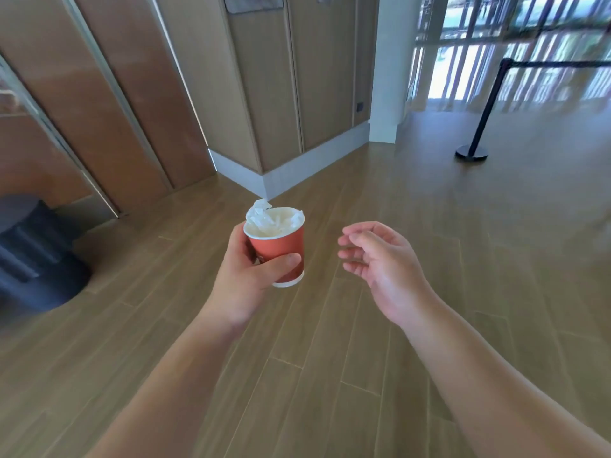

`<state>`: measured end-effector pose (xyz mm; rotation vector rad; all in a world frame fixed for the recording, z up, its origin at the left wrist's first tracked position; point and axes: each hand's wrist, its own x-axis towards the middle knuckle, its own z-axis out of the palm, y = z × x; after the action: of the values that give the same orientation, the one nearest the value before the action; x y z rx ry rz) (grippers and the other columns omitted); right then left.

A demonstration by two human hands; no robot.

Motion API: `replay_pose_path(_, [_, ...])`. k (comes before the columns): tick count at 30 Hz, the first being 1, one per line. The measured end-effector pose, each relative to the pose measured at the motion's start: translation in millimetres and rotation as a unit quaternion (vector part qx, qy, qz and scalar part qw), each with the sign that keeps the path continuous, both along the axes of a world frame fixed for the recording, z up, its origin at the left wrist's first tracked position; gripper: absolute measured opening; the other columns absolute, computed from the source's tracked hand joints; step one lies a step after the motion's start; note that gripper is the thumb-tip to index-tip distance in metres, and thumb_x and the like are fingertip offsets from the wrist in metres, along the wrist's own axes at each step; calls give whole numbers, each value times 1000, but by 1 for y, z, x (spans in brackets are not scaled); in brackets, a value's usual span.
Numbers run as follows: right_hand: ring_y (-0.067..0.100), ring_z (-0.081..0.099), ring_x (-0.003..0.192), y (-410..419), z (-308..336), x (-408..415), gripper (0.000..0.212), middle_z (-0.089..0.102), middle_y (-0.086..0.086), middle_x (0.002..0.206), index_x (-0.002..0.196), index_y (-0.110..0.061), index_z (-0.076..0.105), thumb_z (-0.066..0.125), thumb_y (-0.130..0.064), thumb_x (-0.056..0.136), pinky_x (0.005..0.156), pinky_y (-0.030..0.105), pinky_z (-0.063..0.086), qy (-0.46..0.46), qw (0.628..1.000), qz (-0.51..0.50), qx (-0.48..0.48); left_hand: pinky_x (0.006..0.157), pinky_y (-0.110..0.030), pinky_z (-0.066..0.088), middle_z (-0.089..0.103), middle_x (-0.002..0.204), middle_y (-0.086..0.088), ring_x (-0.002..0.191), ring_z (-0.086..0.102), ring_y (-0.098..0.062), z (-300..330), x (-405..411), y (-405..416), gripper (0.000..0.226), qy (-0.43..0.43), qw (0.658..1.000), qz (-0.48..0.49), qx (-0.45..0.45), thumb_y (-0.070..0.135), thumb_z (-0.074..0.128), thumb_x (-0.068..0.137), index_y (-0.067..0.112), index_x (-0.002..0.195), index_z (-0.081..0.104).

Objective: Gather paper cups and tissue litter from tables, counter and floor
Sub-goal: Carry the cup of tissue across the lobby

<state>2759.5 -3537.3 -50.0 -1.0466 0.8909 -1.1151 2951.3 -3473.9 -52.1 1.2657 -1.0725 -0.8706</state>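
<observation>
Paper cup (279, 249): matt red outer wall, white rim and base, plain pale inside. Tissue (269, 217) in cup: white, crumpled, soft. Floor (330, 358): wood-look planks, smooth, low sheen. Wall panels (132, 94): brown wood-look, smooth, satin, metal-looking trim strips. Barrier post (486, 107): black, smooth, semi-gloss. Skirting (297, 173): pale grey, matt.

Paper cup (279, 249): red-orange wall, white base band and white rolled rim, pale interior; a dark printed mark is partly seen low on the side. It is held near upright, tilted slightly toward 1 o'clock, above the wooden floor. Tissue (264, 218): white, crumpled, stuffed inside the cup, with a peak raised above the rim at 11 o'clock.
</observation>
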Motion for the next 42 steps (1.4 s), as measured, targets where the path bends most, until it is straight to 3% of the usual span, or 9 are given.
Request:
replay_pose_path(4, [14,65,75,-21,-3,-10,15,70,2,85,82,-17,70,59,-10,90,69,30,51,19,999,-33,3,81,-25,55,70,113,3,102,67,-11,2,-5,-34,80,-7,999,-31,-11,33,84,56,25,129,54])
replay_pose_path(10, [15,64,75,-56,-13,-10,11,70,1,83,81,-16,70,62,-13,88,69,30,52,45,996,-73,24,76,-20,54,71,104,13,96,67,-6,-9,4,-91,85,21,997,-66,-16,31,84,56,20,134,51])
replay_pose_path(14, [15,64,74,-97,-12,3,14,70,1,82,78,-18,70,62,-11,88,67,28,51,57,992,-108,21,79,-22,54,70,109,9,99,67,-8,-20,23,-143,84,38,994,-102,-8,31,84,57,24,134,52])
replay_pose_path(20, [17,64,74,-169,-5,53,14,70,4,82,77,-19,71,64,-12,87,64,28,50,23,989,-143,40,77,-20,54,72,105,13,98,68,-6,-20,75,-228,79,47,989,-140,-1,33,85,55,25,128,55])
replay_pose_path(24, [17,65,75,-218,9,88,10,71,6,84,83,-18,72,64,-12,87,64,28,51,-1,990,-138,27,78,-20,54,72,106,12,98,68,-7,-8,130,-285,83,42,989,-141,-19,31,84,59,22,135,53])
replay_pose_path(28, [18,64,73,-254,10,105,9,71,8,84,88,-14,70,63,-10,86,65,29,50,-21,984,-175,18,76,-20,53,71,107,6,97,66,-10,-11,162,-335,81,50,987,-153,-20,17,83,64,15,139,52])
replay_pose_path(32, [18,61,67,-275,1,117,14,69,8,80,86,-13,68,58,-4,89,59,27,47,-9,976,-216,28,75,-19,53,66,113,-5,97,65,-13,-11,162,-376,77,62,979,-194,-14,11,76,68,8,141,49])
replay_pose_path(39, [17,62,66,-333,7,104,11,70,7,79,75,-20,73,62,-16,74,56,25,49,-19,968,-250,13,77,-19,53,69,116,2,99,66,-9,-10,143,-448,80,61,968,-243,-19,8,77,68,19,142,48])
replay_pose_path(42, [17,62,66,-359,-5,89,12,70,7,79,76,-20,73,62,-15,76,56,25,49,-27,966,-257,19,78,-21,53,66,118,-2,101,64,-12,-18,126,-474,88,46,962,-269,-6,18,84,60,21,140,49])
